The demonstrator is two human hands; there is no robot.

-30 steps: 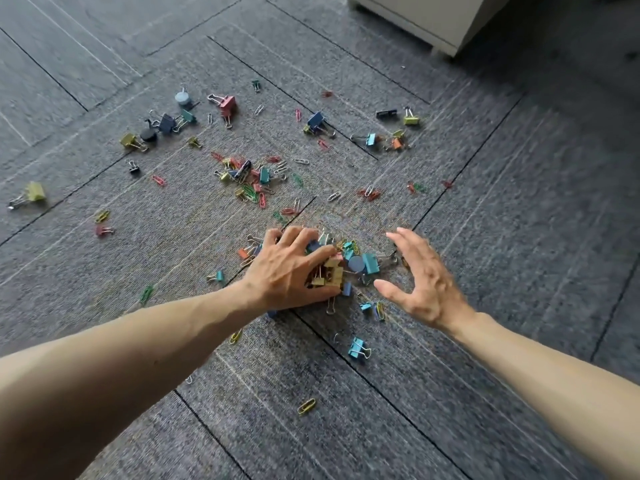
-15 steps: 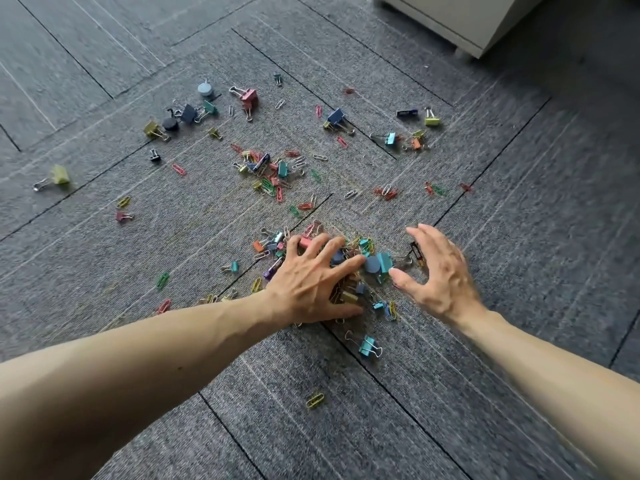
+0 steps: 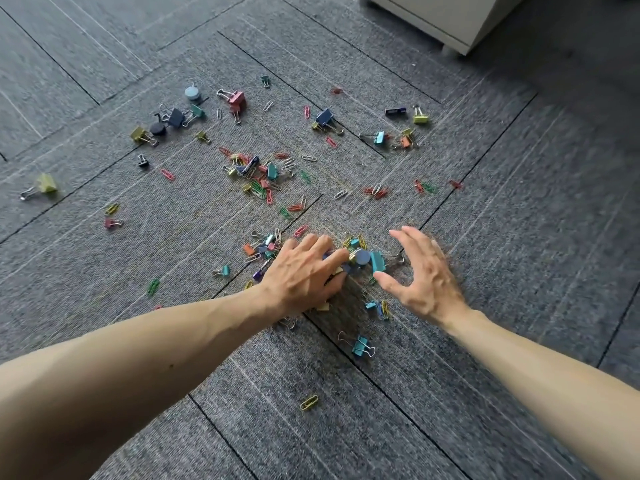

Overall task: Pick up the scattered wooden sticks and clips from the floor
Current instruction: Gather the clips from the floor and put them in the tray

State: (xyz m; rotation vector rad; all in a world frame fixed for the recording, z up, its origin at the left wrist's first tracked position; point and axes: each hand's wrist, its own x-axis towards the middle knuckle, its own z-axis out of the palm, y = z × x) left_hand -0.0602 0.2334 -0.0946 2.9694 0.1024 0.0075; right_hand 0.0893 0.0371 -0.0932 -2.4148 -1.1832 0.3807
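Coloured binder clips and paper clips lie scattered over the grey carpet floor (image 3: 450,393); no wooden sticks are in view. My left hand (image 3: 304,271) lies palm down on the nearest pile of clips (image 3: 360,258), fingers and thumb curled round some of them, a yellow one showing between thumb and forefinger. My right hand (image 3: 422,275) hovers just right of the pile, fingers spread and bent, holding nothing, its thumb close to a teal binder clip (image 3: 377,260).
Further clips lie in a middle cluster (image 3: 256,171), a back-left group (image 3: 173,117) and a back-right group (image 3: 398,133). A lone yellow binder clip (image 3: 45,183) sits far left, a teal one (image 3: 360,346) and a yellow paper clip (image 3: 309,402) nearer me. A pale cabinet (image 3: 450,19) stands at the back right.
The view has shifted slightly. My left hand has slid a little right over the pile and curled tighter; my right hand has stayed beside the pile, spread.
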